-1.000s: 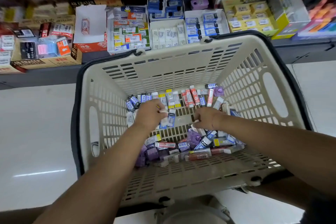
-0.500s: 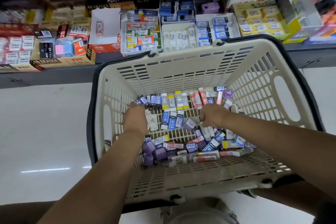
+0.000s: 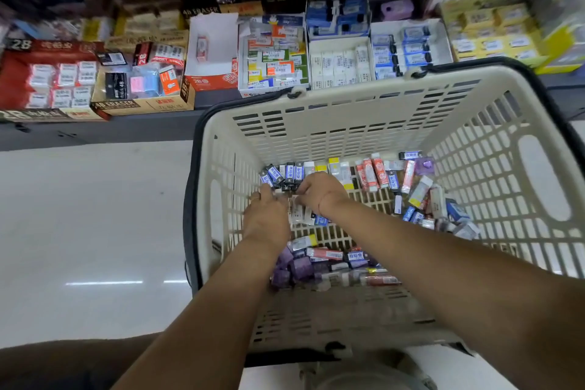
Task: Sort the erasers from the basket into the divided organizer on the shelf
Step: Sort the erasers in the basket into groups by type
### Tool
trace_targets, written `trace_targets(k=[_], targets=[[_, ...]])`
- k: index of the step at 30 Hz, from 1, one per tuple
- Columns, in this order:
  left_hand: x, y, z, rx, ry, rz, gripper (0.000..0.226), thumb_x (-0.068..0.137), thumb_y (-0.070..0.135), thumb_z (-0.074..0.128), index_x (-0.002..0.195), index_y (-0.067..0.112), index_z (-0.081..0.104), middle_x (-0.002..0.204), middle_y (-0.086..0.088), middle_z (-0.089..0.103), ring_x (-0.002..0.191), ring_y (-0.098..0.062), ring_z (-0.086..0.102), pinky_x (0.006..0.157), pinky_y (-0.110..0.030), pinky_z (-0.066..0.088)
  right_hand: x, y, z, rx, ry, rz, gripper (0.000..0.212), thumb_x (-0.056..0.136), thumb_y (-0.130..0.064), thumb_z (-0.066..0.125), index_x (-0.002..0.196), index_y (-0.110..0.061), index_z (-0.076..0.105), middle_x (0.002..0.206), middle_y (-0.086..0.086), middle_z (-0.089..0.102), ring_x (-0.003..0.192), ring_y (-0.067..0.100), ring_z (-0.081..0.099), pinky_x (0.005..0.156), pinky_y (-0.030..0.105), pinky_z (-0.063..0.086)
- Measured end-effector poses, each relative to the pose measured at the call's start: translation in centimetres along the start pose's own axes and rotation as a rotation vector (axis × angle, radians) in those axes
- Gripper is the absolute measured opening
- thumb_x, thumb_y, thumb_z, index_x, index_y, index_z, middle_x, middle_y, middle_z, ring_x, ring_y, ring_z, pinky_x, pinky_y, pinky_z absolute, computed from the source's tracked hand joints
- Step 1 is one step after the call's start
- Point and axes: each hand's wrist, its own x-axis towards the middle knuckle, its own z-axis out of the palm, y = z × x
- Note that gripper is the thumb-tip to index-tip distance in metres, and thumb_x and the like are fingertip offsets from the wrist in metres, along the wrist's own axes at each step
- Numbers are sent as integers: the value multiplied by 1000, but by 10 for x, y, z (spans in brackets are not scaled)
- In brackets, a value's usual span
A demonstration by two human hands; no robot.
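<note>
Evidently both arms reach into the basket (image 3: 316,111), set right in front of the shelf (image 3: 95,133), which keeps the pile within easy reach of the divided organizer (image 3: 309,55). The right grip (image 3: 319,195) curls its fingertips onto the blue erasers (image 3: 289,172) lined along the far wall, likely gathering one kind together. The left grip (image 3: 267,220) hovers just beside them, fingers bent, though whether it clamps anything cannot be told; other erasers lie loose across the basket floor
</note>
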Motion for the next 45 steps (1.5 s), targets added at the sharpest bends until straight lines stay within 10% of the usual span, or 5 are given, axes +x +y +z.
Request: trace_targets(k=[12,34,45], targets=[[-5,9,-7,185,-92,17,58,88,9,52,142,17,33,141,-11,24,133,-29,30,100,-38,38,5,-1,5,162,39,83,16,86,-20,67,97,-9,71,96,11,72,70,18,63,77,27,52],[-12,16,-6,40,-159,-111,65,89,3,53,143,-6,19,143,-16,17,123,-27,43,102,-31,40,1,-7,18,48,31,6,24,83,-12,68,107,-9,68,107,7,67,104,22,62,92,29,49],[-26,14,-2,-99,-248,-234,57,94,0,46,143,-9,19,148,-20,19,131,-30,40,104,-32,37,3,-19,12,297,27,37,21,77,-24,78,63,-22,63,76,9,67,76,28,67,81,44,57]])
